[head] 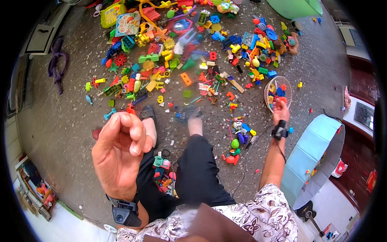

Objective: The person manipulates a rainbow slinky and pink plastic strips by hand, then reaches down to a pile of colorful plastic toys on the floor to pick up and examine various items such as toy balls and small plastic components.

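My right hand (281,111) reaches to the near rim of a round, pale plastic mesh basket (291,94). A red toy piece (282,99) is at its fingertips and seems pinched there; its exact shape is hard to make out. Inside the basket lie gear-shaped pieces, among them a blue gear piece (280,91) and a yellow gear piece (272,88). My left hand (119,157) is raised close to the camera above my leg, its fingers loosely curled with nothing visible in them. Partly behind it is a teal toy piece (109,114).
Toys and building blocks are scattered across the speckled floor (81,127), including an orange block (186,79). A light-blue fabric bin (311,148) stands at right, a green tub (294,7) at the far right. A cable (246,169) crosses the floor near my leg.
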The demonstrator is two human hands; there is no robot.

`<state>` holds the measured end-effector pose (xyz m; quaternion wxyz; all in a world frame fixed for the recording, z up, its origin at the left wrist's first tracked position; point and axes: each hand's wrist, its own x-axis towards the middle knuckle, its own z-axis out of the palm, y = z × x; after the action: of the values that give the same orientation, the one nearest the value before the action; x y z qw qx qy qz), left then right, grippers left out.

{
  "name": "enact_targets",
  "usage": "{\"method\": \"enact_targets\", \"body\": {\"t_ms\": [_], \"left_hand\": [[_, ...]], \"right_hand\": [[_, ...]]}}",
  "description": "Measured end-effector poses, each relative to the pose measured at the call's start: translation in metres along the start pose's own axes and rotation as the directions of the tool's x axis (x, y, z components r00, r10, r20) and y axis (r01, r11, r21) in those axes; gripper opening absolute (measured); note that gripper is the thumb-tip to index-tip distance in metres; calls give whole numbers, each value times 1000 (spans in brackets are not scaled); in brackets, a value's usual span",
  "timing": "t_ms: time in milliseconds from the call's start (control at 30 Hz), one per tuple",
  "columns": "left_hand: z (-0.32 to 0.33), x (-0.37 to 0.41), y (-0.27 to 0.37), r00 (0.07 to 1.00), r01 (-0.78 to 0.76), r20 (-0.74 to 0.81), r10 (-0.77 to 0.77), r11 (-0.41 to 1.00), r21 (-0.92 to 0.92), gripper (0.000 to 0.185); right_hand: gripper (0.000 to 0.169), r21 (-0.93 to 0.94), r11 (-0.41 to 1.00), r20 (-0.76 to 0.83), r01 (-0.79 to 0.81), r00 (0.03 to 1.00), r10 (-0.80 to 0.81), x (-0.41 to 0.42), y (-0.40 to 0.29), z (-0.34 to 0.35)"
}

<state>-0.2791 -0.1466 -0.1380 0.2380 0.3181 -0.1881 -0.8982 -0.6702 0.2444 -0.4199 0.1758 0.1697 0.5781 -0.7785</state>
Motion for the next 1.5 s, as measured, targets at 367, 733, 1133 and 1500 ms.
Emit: {"method": "enact_targets", "body": {"t_ms": [367, 733, 1133, 1500], "left_hand": [[3, 8, -4, 992, -24, -125, 27, 999, 28, 24], [-2, 10, 7, 999, 10, -49, -7, 998, 60, 22], [-2, 16, -8, 998, 26, -65, -23, 999, 38, 23], [-3, 12, -7, 999, 38, 5, -38, 999, -8, 23]], "right_hand": [[27, -854, 423, 320, 304, 947, -36, 4, 141, 96], [35, -835, 487, 293, 257, 956, -1, 16, 227, 147], [23, -206, 950, 211, -236, 937, 279, -43, 44, 20], [54, 115, 975, -81, 188, 980, -180, -46, -275, -237]]}}
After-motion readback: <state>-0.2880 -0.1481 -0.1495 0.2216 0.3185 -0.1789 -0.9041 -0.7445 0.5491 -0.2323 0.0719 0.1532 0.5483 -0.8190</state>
